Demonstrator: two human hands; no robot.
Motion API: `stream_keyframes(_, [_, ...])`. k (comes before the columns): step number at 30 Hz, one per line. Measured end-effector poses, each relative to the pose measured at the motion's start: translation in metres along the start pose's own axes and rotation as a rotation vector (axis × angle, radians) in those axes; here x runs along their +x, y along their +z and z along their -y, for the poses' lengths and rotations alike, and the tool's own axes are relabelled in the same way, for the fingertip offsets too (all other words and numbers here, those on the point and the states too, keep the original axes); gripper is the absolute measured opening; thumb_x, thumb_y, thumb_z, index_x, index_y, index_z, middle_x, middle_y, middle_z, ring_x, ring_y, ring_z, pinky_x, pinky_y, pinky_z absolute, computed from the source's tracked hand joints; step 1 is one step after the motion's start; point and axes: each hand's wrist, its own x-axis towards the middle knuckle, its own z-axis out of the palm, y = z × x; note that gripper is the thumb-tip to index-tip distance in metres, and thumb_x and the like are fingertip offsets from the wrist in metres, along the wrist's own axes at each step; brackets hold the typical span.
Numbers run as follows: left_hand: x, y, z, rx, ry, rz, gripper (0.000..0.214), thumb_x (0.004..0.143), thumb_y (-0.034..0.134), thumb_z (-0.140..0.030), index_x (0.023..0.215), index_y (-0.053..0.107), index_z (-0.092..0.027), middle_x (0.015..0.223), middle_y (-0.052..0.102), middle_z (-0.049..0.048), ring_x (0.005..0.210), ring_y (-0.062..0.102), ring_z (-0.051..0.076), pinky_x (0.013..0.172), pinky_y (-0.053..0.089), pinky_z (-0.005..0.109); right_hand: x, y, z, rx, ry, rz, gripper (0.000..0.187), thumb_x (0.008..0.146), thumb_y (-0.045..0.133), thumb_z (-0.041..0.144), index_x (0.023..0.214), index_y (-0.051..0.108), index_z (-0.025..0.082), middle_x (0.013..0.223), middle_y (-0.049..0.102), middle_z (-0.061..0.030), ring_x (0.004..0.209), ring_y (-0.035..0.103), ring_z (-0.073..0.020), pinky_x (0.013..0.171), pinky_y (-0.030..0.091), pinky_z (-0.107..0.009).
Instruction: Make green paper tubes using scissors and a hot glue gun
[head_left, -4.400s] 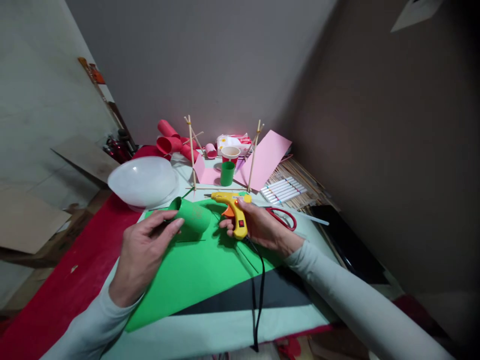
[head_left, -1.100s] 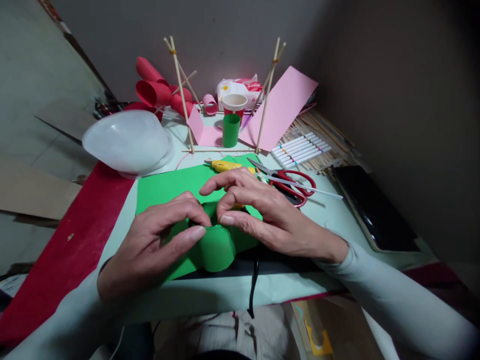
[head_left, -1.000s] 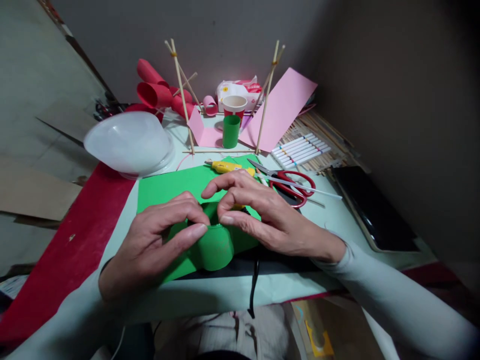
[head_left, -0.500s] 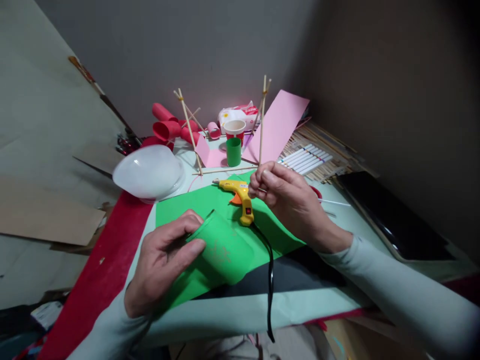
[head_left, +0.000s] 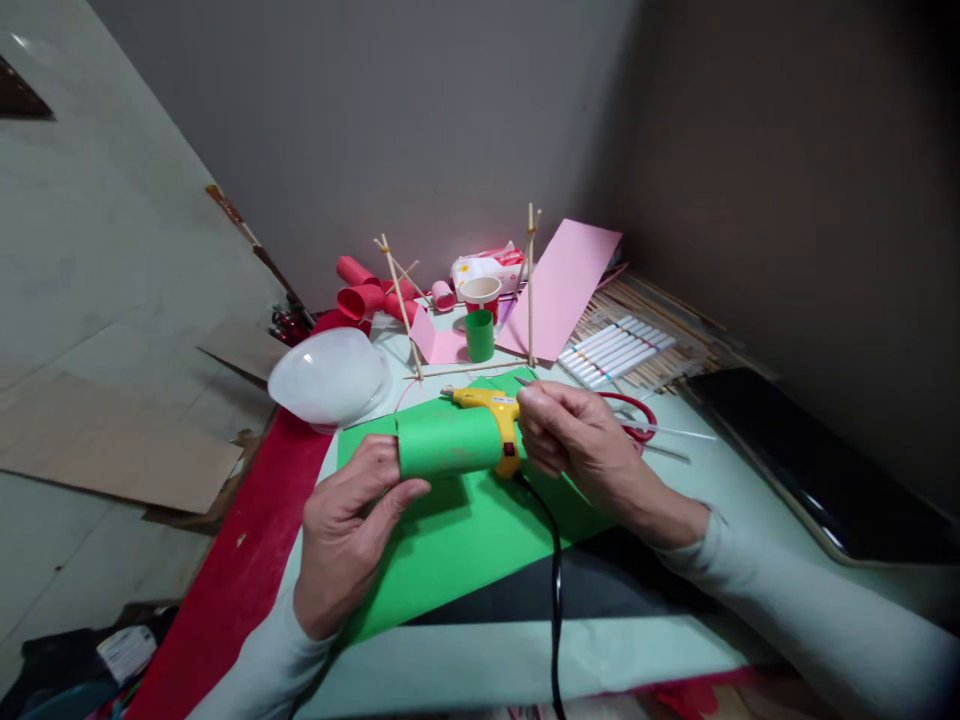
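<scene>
My left hand (head_left: 349, 525) is closed on the left end of a rolled green paper tube (head_left: 446, 450), which it holds sideways just above a flat green sheet (head_left: 465, 530). To the right of the tube, my right hand (head_left: 581, 445) has its fingers curled against the handle of a yellow glue gun (head_left: 491, 403). The gun's nozzle points left behind the tube. Its black cord (head_left: 556, 590) runs down toward me over the sheet.
A white bowl (head_left: 330, 375) lies upside down at the left. Red scissors (head_left: 637, 415) and a row of markers (head_left: 615, 350) lie at the right. Behind stand a green cup (head_left: 479, 335), a paper cup (head_left: 481, 293), red tubes (head_left: 360, 295), pink paper (head_left: 562, 285) and upright sticks (head_left: 530, 285).
Both hands stopped pressing the tube on the sheet. The left hand lifted and turned it sideways, and the right hand went from above the glue gun down onto its handle.
</scene>
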Motion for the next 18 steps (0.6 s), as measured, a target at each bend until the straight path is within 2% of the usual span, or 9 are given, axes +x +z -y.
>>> stream_keyframes(4, [-0.0008, 0.0040, 0.0015, 0.067, 0.053, -0.037, 0.014, 0.090, 0.072, -0.008, 0.089, 0.076, -0.021, 0.082, 0.072, 0.0025, 0.091, 0.069, 0.020, 0.087, 0.054, 0.032, -0.0017, 0.0002, 0.0027, -0.034, 0.007, 0.021, 0.028, 0.092, 0.078, 0.039, 0.079, 0.067, 0.016, 0.070, 0.069, 0.0007, 0.054, 0.066, -0.0085, 0.055, 0.055, -0.018])
stream_keyframes(8, [-0.0008, 0.0065, 0.0041, 0.086, 0.086, -0.067, 0.018, 0.090, 0.070, -0.009, 0.098, 0.077, -0.023, 0.091, 0.077, 0.0047, 0.089, 0.071, 0.020, 0.084, 0.057, 0.033, -0.0013, 0.0021, 0.0051, -0.042, 0.017, 0.030, 0.024, 0.090, 0.079, 0.037, 0.088, 0.070, 0.015, 0.077, 0.076, -0.0038, 0.062, 0.073, -0.0120, 0.059, 0.059, -0.021])
stream_keyframes(11, [-0.0011, 0.0076, 0.0054, 0.078, 0.093, -0.096, 0.020, 0.091, 0.069, -0.010, 0.099, 0.079, -0.026, 0.090, 0.079, 0.0025, 0.085, 0.073, 0.019, 0.080, 0.059, 0.031, 0.0001, 0.0026, 0.0048, -0.055, 0.025, 0.023, 0.028, 0.091, 0.078, 0.041, 0.084, 0.067, 0.016, 0.073, 0.072, -0.0015, 0.056, 0.068, -0.0109, 0.054, 0.057, -0.021])
stream_keyframes(14, [-0.0031, 0.0083, 0.0047, 0.091, 0.047, -0.150, 0.028, 0.089, 0.074, -0.010, 0.109, 0.079, -0.028, 0.090, 0.080, -0.0007, 0.082, 0.075, 0.016, 0.078, 0.061, 0.027, 0.0017, 0.0000, 0.0018, -0.068, 0.007, -0.014, 0.038, 0.089, 0.078, 0.048, 0.076, 0.057, 0.019, 0.062, 0.057, 0.0060, 0.047, 0.054, -0.0072, 0.046, 0.047, -0.019])
stream_keyframes(18, [-0.0073, 0.0076, 0.0029, 0.115, -0.181, -0.229, 0.044, 0.087, 0.079, -0.015, 0.128, 0.073, -0.030, 0.090, 0.081, -0.0045, 0.082, 0.077, 0.013, 0.087, 0.060, 0.023, 0.0018, -0.0047, -0.0014, -0.126, -0.002, -0.058, 0.052, 0.092, 0.073, 0.053, 0.062, 0.045, 0.021, 0.051, 0.038, 0.0089, 0.040, 0.035, -0.0049, 0.037, 0.031, -0.018])
